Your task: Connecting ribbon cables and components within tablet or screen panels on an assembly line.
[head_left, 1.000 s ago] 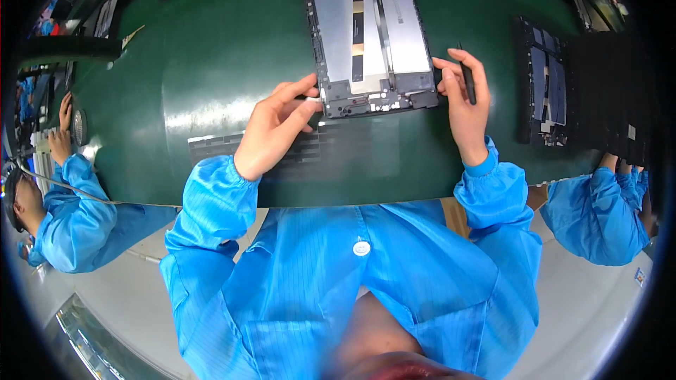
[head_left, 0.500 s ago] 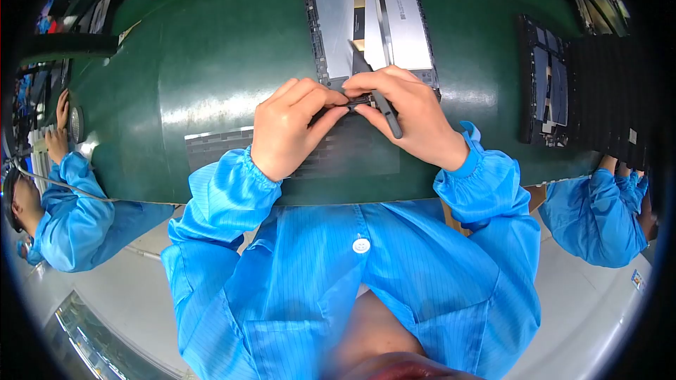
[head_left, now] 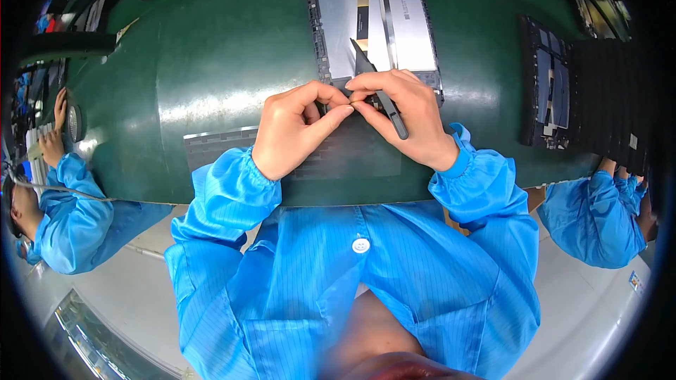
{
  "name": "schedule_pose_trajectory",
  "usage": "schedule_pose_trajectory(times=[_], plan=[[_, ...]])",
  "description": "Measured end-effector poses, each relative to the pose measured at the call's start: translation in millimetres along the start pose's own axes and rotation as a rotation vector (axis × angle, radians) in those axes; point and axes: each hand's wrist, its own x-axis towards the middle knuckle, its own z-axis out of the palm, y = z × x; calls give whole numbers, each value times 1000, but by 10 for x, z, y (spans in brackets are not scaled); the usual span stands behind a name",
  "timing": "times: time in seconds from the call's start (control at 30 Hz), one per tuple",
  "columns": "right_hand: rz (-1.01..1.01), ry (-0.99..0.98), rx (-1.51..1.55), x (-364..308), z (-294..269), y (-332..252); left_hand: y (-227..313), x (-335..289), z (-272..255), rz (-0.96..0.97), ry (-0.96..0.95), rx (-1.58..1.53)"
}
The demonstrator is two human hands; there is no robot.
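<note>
Left hand (head_left: 297, 127) (pinching what, I cannot tell) and right hand (head_left: 410, 116), gripping a black tool (head_left: 395, 118), obscure the opened tablet (head_left: 414, 32); another tablet (head_left: 549, 95) shares the green table (head_left: 225, 42).

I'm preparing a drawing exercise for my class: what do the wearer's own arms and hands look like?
The left hand and right hand are bare, without gloves. Both arms wear loose, shiny bright-blue sleeves with fine darker stripes, gathered into snug cuffs at the wrists.
</note>
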Motion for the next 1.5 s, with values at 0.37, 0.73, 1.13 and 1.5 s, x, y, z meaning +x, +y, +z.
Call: schedule_pose_trajectory(times=[0.37,0.73,1.13,1.5], plan=[[32,-7,61,47,-17,-39,32,28,-28,22,3,-120],[51,-19,57,49,-21,-32,-17,51,-58,372,99,269],[64,-74,55,76,-41,-57,-2,19,-86,256,-9,303],[22,-14,-3,70,20,-19,-101,-76,-160,714,106,747]])
